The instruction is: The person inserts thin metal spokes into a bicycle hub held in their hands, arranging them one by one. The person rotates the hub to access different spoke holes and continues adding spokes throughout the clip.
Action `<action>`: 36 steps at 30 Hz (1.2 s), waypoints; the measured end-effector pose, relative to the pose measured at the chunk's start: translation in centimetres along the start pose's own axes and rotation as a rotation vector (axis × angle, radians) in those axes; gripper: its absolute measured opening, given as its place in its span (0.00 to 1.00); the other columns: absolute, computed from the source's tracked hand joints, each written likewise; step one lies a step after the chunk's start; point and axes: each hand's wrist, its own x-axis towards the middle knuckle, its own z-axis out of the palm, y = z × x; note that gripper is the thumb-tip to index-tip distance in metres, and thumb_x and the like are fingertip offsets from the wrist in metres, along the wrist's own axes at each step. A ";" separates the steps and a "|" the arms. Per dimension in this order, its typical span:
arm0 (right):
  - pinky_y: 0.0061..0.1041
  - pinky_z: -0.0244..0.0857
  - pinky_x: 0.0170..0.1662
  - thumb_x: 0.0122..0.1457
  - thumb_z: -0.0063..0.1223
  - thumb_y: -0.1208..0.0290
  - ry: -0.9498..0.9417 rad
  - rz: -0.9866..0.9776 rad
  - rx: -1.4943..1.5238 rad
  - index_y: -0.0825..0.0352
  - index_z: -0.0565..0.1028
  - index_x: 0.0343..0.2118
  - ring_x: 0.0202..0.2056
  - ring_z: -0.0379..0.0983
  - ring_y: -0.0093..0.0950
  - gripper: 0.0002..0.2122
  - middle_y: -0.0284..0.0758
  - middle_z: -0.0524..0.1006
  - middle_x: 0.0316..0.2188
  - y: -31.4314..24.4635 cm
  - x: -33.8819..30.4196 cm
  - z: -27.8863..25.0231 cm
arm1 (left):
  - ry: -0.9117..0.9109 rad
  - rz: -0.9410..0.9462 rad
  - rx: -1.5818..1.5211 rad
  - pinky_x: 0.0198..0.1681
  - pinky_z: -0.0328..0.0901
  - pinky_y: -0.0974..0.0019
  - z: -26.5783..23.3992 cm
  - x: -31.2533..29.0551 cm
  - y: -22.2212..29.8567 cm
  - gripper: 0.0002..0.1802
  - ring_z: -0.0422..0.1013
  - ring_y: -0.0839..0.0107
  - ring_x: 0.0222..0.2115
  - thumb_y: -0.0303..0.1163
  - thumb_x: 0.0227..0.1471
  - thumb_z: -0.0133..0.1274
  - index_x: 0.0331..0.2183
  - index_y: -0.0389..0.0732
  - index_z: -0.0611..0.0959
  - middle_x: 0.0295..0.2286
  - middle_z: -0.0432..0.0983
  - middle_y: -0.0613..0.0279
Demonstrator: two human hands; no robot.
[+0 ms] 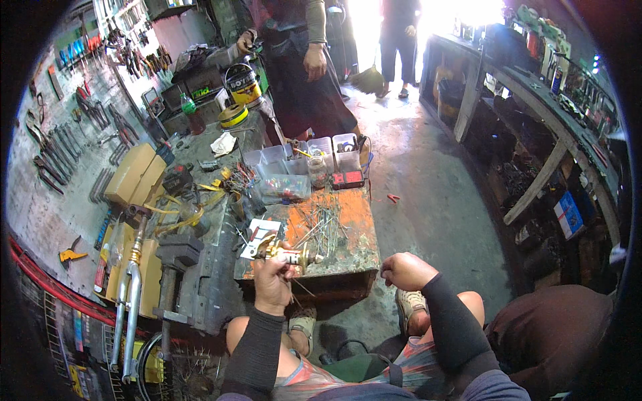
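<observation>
My left hand (271, 284) is closed around a gold and silver wheel hub (292, 256), held above the near edge of a small orange-topped bench (358, 224). One or two thin wires trail below that hand. My right hand (408, 271) is just right of the bench, its fingers curled together; whether anything small is in them cannot be seen. Many thin metal spokes (319, 224) lie loose on the bench top. A white card or box (259, 237) lies beside the hub at the left edge of the bench.
Clear plastic bins (321, 148) and a red box (348, 179) stand at the bench's far end. A bench vise (179, 250) is at left. Red-handled pliers (393, 198) lie on the floor. One person stands beyond the bench, another (399, 47) at the doorway.
</observation>
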 end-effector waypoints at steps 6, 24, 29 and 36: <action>0.44 0.77 0.51 0.67 0.56 0.67 0.378 -0.173 0.221 0.70 0.85 0.44 0.41 0.84 0.51 0.13 0.51 0.86 0.35 -2.9 5.1 0.1 | -0.210 -0.214 -0.439 0.50 0.82 0.44 1.3 -0.6 0.0 0.39 0.82 0.50 0.44 0.34 0.49 0.57 0.63 0.36 0.75 0.44 0.80 0.47; 0.36 0.76 0.51 0.71 0.62 0.66 0.015 -0.115 0.772 0.73 0.80 0.53 0.44 0.84 0.35 0.16 0.47 0.87 0.41 -4.9 1.2 4.0 | -0.046 -0.363 -0.515 0.51 0.80 0.60 4.1 -2.1 -5.4 0.22 0.80 0.65 0.44 0.41 0.66 0.65 0.54 0.38 0.82 0.46 0.84 0.58; 0.36 0.76 0.49 0.71 0.60 0.65 0.124 -0.165 0.657 0.74 0.81 0.50 0.42 0.84 0.35 0.15 0.48 0.86 0.38 -5.7 1.4 7.5 | -0.048 -0.317 -0.512 0.53 0.80 0.58 3.4 -2.2 -6.2 0.23 0.81 0.63 0.48 0.40 0.65 0.66 0.55 0.38 0.82 0.50 0.83 0.54; 0.30 0.75 0.50 0.72 0.54 0.74 0.389 -0.222 1.073 0.74 0.81 0.51 0.42 0.80 0.24 0.11 0.37 0.86 0.39 -5.0 1.6 6.1 | -0.343 -0.274 -0.271 0.54 0.80 0.46 3.4 -3.0 -6.7 0.32 0.75 0.54 0.60 0.40 0.66 0.62 0.65 0.38 0.74 0.60 0.77 0.52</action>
